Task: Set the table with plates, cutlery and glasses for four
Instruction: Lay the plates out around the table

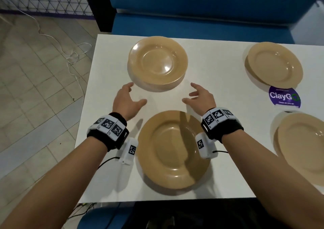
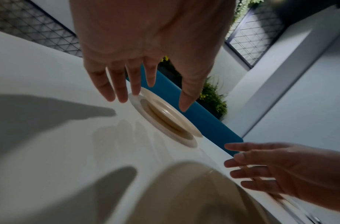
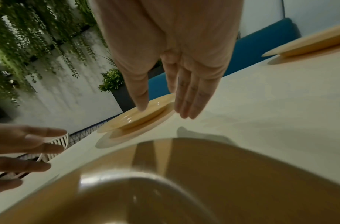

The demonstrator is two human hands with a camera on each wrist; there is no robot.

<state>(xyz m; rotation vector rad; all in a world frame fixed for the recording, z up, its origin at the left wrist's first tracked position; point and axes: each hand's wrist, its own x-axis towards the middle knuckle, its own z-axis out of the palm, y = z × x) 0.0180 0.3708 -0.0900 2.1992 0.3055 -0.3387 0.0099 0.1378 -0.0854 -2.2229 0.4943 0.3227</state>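
Several tan plates lie on the white table (image 1: 219, 71). One plate (image 1: 157, 60) is at the far left, another plate (image 1: 172, 150) is near me below my wrists. A third plate (image 1: 274, 65) sits far right and a fourth plate (image 1: 301, 144) near right. My left hand (image 1: 128, 98) and right hand (image 1: 198, 94) hover between the two left plates, palms facing each other, fingers relaxed and holding nothing. In the left wrist view my left hand (image 2: 146, 84) points at the far plate (image 2: 165, 119). In the right wrist view my right hand (image 3: 173, 94) hangs over the far plate (image 3: 138, 119).
A purple round sticker (image 1: 284, 97) lies on the table between the two right plates. A blue bench (image 1: 201, 10) runs along the far side. A tiled floor with a white cable (image 1: 70, 53) is to the left. No cutlery or glasses are in view.
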